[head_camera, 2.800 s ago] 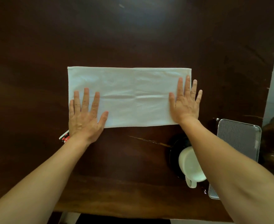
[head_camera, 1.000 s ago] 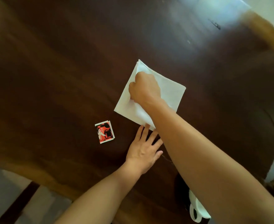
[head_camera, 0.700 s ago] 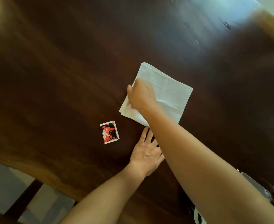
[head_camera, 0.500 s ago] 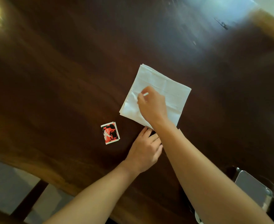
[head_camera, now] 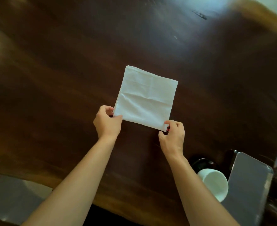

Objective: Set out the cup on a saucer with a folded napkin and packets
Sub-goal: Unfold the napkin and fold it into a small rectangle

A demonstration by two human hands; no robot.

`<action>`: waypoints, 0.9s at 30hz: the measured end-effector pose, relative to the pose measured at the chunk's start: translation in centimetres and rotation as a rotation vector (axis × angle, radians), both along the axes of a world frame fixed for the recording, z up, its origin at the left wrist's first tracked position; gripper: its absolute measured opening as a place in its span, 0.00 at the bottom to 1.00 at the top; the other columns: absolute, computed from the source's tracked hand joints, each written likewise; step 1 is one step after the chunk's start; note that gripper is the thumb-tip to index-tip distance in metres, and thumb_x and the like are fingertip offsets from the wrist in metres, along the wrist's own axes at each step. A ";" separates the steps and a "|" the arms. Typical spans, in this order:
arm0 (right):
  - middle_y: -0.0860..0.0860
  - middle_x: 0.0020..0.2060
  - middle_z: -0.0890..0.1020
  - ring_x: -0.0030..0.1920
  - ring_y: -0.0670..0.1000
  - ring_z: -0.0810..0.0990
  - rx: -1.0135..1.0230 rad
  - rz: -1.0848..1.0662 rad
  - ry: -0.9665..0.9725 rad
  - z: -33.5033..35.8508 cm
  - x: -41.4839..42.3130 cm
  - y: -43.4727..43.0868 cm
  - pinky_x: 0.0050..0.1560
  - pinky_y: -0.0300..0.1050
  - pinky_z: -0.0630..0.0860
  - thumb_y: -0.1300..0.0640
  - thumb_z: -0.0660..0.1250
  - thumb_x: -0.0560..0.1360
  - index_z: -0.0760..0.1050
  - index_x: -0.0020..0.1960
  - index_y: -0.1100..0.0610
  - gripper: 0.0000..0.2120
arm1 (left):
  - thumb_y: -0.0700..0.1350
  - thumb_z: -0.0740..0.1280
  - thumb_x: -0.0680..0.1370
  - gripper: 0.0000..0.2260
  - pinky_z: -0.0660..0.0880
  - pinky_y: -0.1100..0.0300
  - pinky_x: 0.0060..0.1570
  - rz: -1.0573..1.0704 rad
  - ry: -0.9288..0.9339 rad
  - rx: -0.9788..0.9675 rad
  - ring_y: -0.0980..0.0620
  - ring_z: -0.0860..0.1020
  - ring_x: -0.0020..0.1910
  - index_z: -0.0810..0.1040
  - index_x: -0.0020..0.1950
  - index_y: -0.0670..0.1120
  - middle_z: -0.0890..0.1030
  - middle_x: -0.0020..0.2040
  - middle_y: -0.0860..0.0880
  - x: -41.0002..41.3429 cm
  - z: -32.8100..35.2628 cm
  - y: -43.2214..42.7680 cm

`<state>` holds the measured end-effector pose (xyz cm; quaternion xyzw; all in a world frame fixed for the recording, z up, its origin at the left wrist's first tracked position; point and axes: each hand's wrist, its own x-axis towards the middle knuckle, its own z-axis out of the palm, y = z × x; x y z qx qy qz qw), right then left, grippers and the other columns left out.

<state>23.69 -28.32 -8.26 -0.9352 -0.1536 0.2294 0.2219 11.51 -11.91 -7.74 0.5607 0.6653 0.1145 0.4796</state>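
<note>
So starting from the left: the left hand has the near left corner of the napkin pinched, thumb on top and the other fingers curled in under the edge, nothing else in it. The napkin's folded into a neat square and lies flat on the dark wooden table, turned a bit off square to the person. I'd guess both near corners are held so it can be slid or squared up without the layers fanning out, since the stacked edges show at the far left corner.

The right hand does the same at the near right corner, fingers closed on the cloth. There's a bit of red and black peeking out by those fingertips, right at the corner. Could be a packet, but it's too hidden to say for sure, and I can't tell if it's in the grip or just lying under the corner.

Further right, near the table edge, the white cup sits on a dark saucer, partly behind the right forearm. Just beside it is a grey metal tray. So the cup-and-saucer part looks done, and the napkin and packets aren't over there yet.
</note>
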 end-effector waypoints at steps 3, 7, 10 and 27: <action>0.51 0.52 0.75 0.53 0.53 0.76 0.015 0.009 -0.013 -0.4 0.0 -0.5 0.49 0.42 0.72 0.63 0.71 0.74 0.77 0.58 0.54 0.13 | 0.38 0.75 0.72 0.13 0.68 0.69 0.31 0.025 0.036 -0.019 0.55 0.79 0.42 0.77 0.54 0.47 0.80 0.48 0.52 0.5 0.6 0.1; 0.49 0.42 0.77 0.43 0.51 0.76 0.041 0.014 -0.066 -0.4 0.3 -0.5 0.45 0.49 0.78 0.61 0.69 0.76 0.76 0.50 0.55 0.04 | 0.38 0.74 0.72 0.11 0.79 0.59 0.40 0.019 0.003 0.027 0.52 0.83 0.43 0.78 0.51 0.47 0.81 0.41 0.54 0.2 0.8 0.6; 0.48 0.38 0.75 0.39 0.52 0.75 0.065 0.050 -0.117 -0.4 0.1 -0.5 0.42 0.50 0.76 0.65 0.68 0.75 0.75 0.46 0.58 0.04 | 0.39 0.76 0.72 0.11 0.82 0.55 0.45 0.014 -0.052 0.053 0.51 0.84 0.42 0.78 0.49 0.49 0.83 0.43 0.51 -0.1 0.7 1.1; 0.53 0.49 0.82 0.51 0.55 0.79 -0.013 0.218 -0.205 0.7 0.0 -0.5 0.47 0.52 0.79 0.62 0.68 0.75 0.83 0.54 0.59 0.09 | 0.35 0.69 0.76 0.06 0.69 0.75 0.41 -0.301 -0.008 0.403 0.54 0.76 0.42 0.79 0.50 0.44 0.78 0.49 0.48 -0.2 -0.6 1.7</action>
